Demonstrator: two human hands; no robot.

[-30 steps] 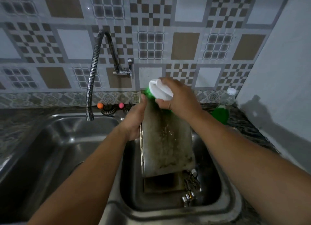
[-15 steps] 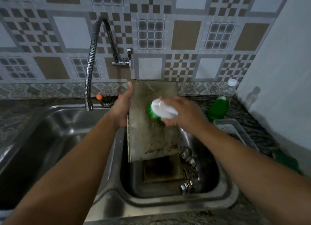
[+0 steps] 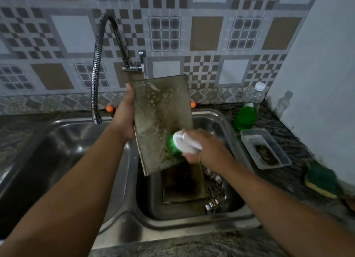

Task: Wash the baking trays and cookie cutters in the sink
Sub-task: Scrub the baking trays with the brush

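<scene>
- Nearest me, in the right-hand basin of the double stainless-steel sink point(image 3: 192, 221), I see a cluster of small shiny metal cookie cutters point(image 3: 214, 198) lying beside a second dark, flat baking tray point(image 3: 182, 185) on the bottom; neither looks touched yet, so I judge most of the washing remains.
- Just above them, my right hand point(image 3: 208, 148) has its fingers curled round the white-handled scrub brush with green bristles point(image 3: 180, 142). A second ago the brush sat at the tray's top edge; half a second ago it was mid-face; now it presses on the lower right part.
- That stroke has run top to bottom, and soap bubbles now fleck the upper face, so I reckon this side is nearly covered and a rinse or flip comes next.
- The grimy grey rectangular metal baking tray point(image 3: 161, 118) is held tilted over the right basin, clear of the bottom, lifted higher than before.
- My left hand point(image 3: 124, 114) grips its left edge, thumb up along the rim.
- Further back, the flexible chrome tap point(image 3: 97, 74) hangs over the left basin; I see no water running.
- Far right on the counter stands a clear bottle of green liquid point(image 3: 247, 110).
</scene>
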